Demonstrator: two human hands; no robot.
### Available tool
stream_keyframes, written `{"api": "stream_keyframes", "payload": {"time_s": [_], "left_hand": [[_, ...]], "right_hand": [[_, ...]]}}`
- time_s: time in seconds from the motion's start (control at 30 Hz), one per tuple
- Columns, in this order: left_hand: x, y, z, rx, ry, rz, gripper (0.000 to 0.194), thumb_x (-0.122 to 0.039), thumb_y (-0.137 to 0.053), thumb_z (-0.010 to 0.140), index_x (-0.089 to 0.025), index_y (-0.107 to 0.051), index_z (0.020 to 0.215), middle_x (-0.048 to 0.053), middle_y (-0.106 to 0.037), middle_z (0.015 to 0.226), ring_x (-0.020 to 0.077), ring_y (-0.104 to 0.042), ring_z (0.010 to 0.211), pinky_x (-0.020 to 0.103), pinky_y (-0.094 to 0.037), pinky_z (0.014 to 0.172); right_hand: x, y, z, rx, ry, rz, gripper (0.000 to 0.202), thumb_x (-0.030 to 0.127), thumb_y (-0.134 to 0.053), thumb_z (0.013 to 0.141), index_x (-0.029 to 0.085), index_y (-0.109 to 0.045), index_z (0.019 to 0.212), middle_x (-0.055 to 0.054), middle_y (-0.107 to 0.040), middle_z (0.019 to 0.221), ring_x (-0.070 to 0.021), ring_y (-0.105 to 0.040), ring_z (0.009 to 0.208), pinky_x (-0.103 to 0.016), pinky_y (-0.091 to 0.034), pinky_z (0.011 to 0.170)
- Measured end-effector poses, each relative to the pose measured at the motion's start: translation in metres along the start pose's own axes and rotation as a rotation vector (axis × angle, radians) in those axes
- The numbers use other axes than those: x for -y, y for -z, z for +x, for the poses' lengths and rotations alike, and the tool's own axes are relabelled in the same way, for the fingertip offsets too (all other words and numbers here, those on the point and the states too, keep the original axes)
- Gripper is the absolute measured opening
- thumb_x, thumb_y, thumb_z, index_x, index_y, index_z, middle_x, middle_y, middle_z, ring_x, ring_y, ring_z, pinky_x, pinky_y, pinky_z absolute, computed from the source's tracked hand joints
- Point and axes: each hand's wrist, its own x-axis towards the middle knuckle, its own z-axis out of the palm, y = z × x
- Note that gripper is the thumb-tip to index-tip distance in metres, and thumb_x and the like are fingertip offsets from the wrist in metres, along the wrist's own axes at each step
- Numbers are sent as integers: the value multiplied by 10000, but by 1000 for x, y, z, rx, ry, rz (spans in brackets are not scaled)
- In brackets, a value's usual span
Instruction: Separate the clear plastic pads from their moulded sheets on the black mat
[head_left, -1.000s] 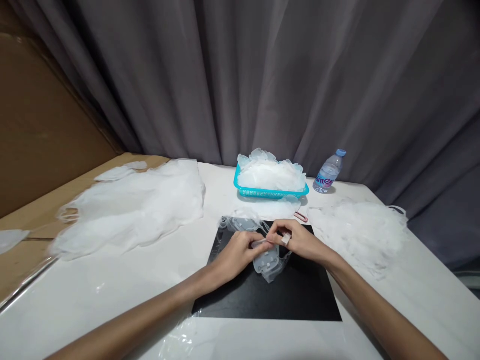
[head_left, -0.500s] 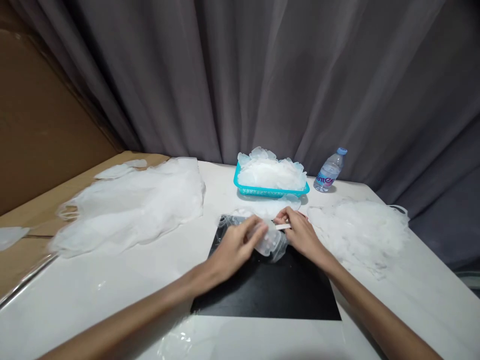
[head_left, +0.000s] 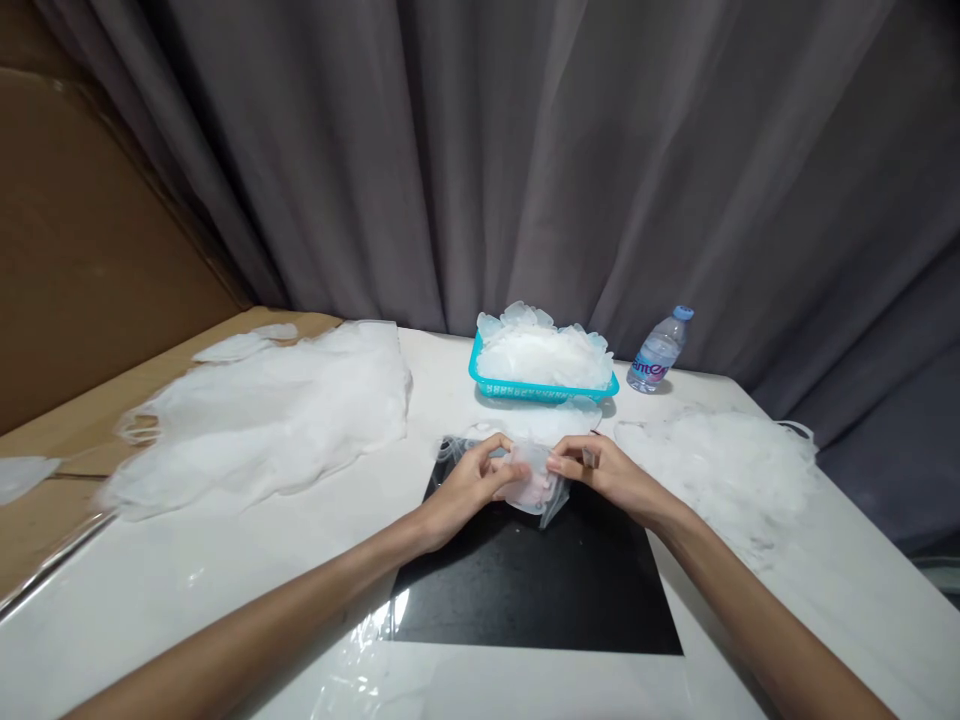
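Note:
Above the far part of a black mat (head_left: 547,590), a small translucent plastic piece (head_left: 531,490) with a rounded edge is held between my hands. Clear film-like plastic hangs from its right side. My left hand (head_left: 474,482) pinches the piece from the left, thumb and fingers closed. From the right, my right hand (head_left: 600,468) grips its upper right edge between thumb and forefinger. A small pale bit shows among the right fingers, too small to name. Just beyond the hands lie more translucent pieces (head_left: 559,418).
A turquoise basket (head_left: 544,392) heaped with translucent pieces stands at the back, a water bottle (head_left: 658,352) to its right. Piles of whitish plastic (head_left: 285,410) lie on the left and of translucent bits (head_left: 720,475) on the right. Cardboard (head_left: 97,400) borders the white table (head_left: 225,590) at left.
My right hand has come down and inward onto the piece. The white strip that stuck out from its fingers no longer shows as such. My left hand has shifted slightly.

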Motion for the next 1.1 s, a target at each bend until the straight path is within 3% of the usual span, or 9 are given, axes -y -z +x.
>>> {"api": "stream_keyframes", "payload": {"time_s": [0.17,0.37,0.47,0.67,0.83,1.1], "left_hand": [[3,0,0,-16,-36,125,340,-474,-746,886,-141,-703,942,42,-724,847,189,-658,762,261,-473,681],[14,3,-2,-92,-114,283,344,-483,-741,879,-151,-678,814,7,-655,765,165,-562,727,256,-403,675],[14,4,-3,-103,-132,352,345,-495,-708,893,-154,-686,845,17,-661,795,183,-572,770,266,-419,716],[10,3,-5,-109,-131,424,368,-525,-623,944,-167,-692,896,38,-689,815,211,-611,777,290,-465,736],[7,1,-6,-128,-135,461,349,-522,-627,946,-188,-721,989,51,-712,931,236,-617,862,304,-461,783],[2,0,-9,-101,-130,503,398,-555,-533,994,-178,-643,933,11,-605,829,181,-502,741,260,-383,676]], "right_hand": [[-3,2,1,27,0,80,398,567,-743,844,171,-731,800,1,-628,748,-160,-530,754,-278,-409,729],[-6,1,6,121,13,72,330,483,-806,797,158,-765,836,8,-616,725,-141,-477,689,-265,-361,662],[-7,-1,11,136,44,67,297,450,-813,788,158,-760,798,23,-578,673,-129,-431,652,-259,-331,632],[-18,-11,19,105,113,85,409,569,-726,842,163,-726,798,0,-614,715,-154,-509,697,-264,-389,660],[-30,-17,18,47,155,39,458,621,-638,902,175,-691,813,1,-597,709,-165,-534,680,-275,-413,645],[-51,-38,4,-266,256,-145,227,405,-590,967,212,-616,848,-32,-537,873,-216,-508,857,-348,-410,826]]}}
